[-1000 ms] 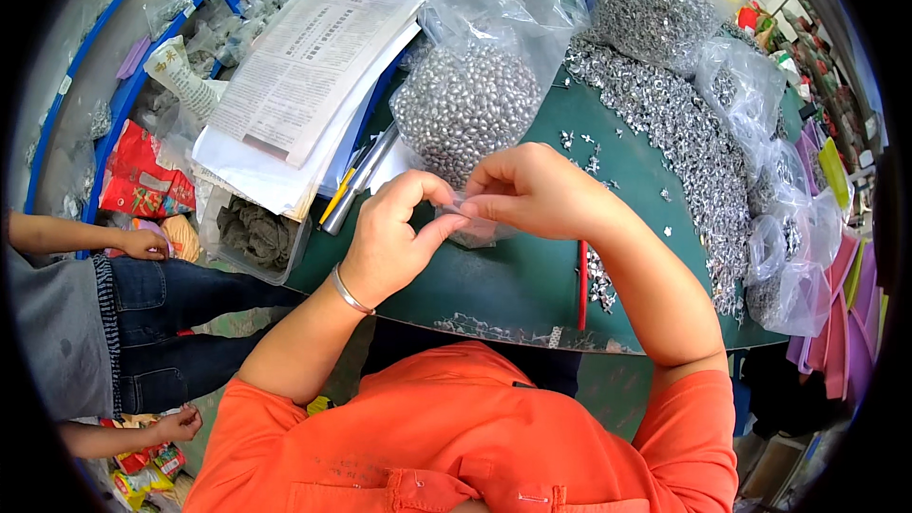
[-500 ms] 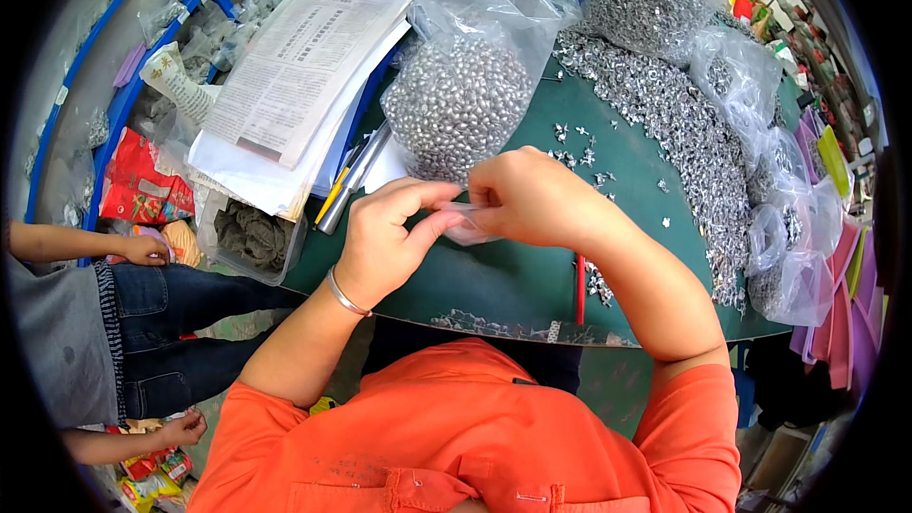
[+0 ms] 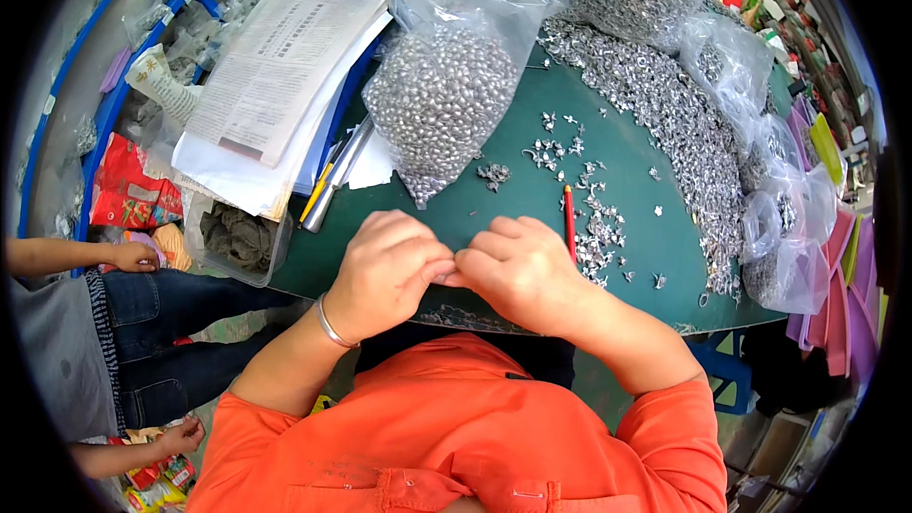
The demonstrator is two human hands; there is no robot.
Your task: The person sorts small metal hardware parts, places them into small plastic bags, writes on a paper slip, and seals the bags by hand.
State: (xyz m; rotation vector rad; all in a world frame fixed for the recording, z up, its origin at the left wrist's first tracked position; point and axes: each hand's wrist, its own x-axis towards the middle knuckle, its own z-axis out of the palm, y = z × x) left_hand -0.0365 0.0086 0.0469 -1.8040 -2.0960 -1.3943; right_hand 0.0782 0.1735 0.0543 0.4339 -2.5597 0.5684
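Close to the table's near edge, my left hand (image 3: 391, 266) and my right hand (image 3: 521, 271) meet with curled, closed fingers, and their fingertips touch. The small clear plastic bag seen between them a moment ago is now mostly hidden by the fingers. Beyond my left hand a large clear bag of shiny silver beads (image 3: 442, 100) stands on the green table. Small silver metal pieces (image 3: 598, 223) lie scattered past my right hand. Beside them rests a red pen (image 3: 570, 218).
A long heap of silver metal pieces (image 3: 679, 123) runs along the right, beside filled clear bags (image 3: 788, 237). Printed papers (image 3: 275, 66), a silver tube-like tool (image 3: 337, 176) and a plastic tub (image 3: 237, 237) lie at left. Another person (image 3: 57, 332) stands there.
Both hands have come down toward me, away from the bead bag, and their fingers have closed over the small bag. The table's scattered pieces and the red pen are uncovered.
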